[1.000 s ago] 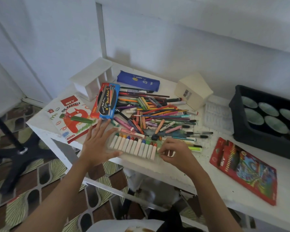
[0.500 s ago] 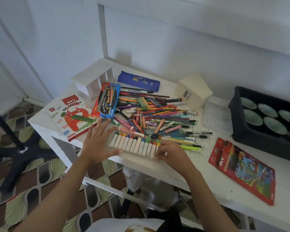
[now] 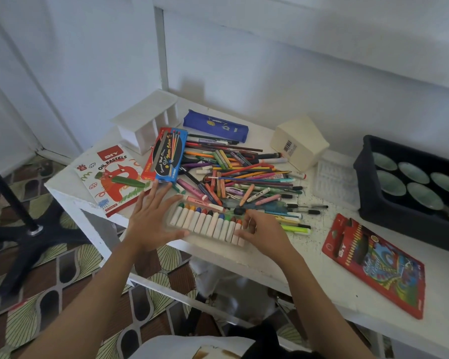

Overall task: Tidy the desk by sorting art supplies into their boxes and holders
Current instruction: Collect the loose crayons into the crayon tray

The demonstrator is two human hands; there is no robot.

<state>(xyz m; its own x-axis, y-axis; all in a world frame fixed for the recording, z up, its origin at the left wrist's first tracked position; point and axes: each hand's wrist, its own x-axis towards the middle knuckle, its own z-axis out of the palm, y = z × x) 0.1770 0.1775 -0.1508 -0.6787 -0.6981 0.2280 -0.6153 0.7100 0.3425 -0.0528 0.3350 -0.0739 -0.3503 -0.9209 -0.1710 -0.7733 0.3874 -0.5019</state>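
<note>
- Left hand: fingers straight and spread, touching the left end of the pastel tray, frame centre.
- Right hand: fingers curled, gripping its right end.

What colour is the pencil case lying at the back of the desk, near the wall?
The pencil case is blue with small yellow and white prints, seen best in the head view.

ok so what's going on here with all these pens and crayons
A person is tidying a desk. Both hands are at a clear tray of pastels by the front edge. The left hand lies flat, fingers spread, at its left end. The right hand has bent fingers on the last pastels at the right end; whether it grips one is unclear. Behind, a heap of pens and pencils is not yet sorted. The pastel box lies left, a pencil box right.
</note>
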